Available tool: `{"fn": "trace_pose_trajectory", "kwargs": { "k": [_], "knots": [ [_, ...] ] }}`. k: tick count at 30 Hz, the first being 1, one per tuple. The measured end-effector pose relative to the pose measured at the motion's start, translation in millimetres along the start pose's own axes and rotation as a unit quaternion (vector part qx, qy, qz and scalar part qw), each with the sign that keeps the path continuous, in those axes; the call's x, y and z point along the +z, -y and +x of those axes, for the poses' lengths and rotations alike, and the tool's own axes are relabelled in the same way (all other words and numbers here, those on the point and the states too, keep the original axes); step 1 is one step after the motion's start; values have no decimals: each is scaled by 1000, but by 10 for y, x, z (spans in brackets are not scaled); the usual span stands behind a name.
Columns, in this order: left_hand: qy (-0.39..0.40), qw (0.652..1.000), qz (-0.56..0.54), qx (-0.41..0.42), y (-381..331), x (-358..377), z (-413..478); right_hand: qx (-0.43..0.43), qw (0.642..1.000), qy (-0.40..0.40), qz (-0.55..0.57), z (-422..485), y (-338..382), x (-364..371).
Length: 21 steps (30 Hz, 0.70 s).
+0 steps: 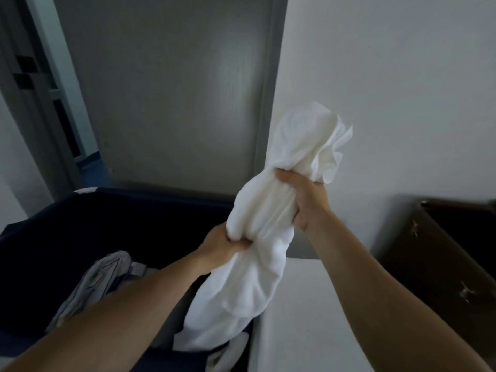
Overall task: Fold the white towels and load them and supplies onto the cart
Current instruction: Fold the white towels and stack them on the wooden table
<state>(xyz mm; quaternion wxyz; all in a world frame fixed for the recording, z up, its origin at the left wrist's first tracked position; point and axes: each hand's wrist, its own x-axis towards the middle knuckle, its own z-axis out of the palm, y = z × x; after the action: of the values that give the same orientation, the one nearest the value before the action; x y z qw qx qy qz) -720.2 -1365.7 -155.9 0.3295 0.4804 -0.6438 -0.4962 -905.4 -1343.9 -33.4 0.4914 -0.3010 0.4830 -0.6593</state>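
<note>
A bunched white towel hangs in the air in front of me, twisted into a long roll. My right hand grips it high up, with a loose tuft of cloth sticking out above the fist. Lower down, my left hand grips the same towel at its left side. The towel's lower end droops into a dark blue cloth bin below, where a grey garment lies crumpled.
A grey door stands straight ahead, with a white wall to its right. A white flat surface lies under my right forearm. A dark brown container stands at the right. An open doorway shows at far left.
</note>
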Motion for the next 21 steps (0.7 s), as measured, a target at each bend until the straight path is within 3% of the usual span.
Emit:
{"fn": "trace_pose_trajectory", "kwargs": {
  "k": [7,13,18,21],
  "knots": [
    [-75,987,-130,65,-1095,564,212,-66,989,6,132,-32,707,-596],
    [-88,974,-141,153,-1983,1036,469,-118,976,37,179,91,1343,-1104],
    [-45,981,-145,118,-1792,1568,552,-152,980,13,130,181,1470,-1576],
    [-31,999,-4,22,-1177,1717,537,-104,994,-10,43,292,991,-1849]
  ]
}}
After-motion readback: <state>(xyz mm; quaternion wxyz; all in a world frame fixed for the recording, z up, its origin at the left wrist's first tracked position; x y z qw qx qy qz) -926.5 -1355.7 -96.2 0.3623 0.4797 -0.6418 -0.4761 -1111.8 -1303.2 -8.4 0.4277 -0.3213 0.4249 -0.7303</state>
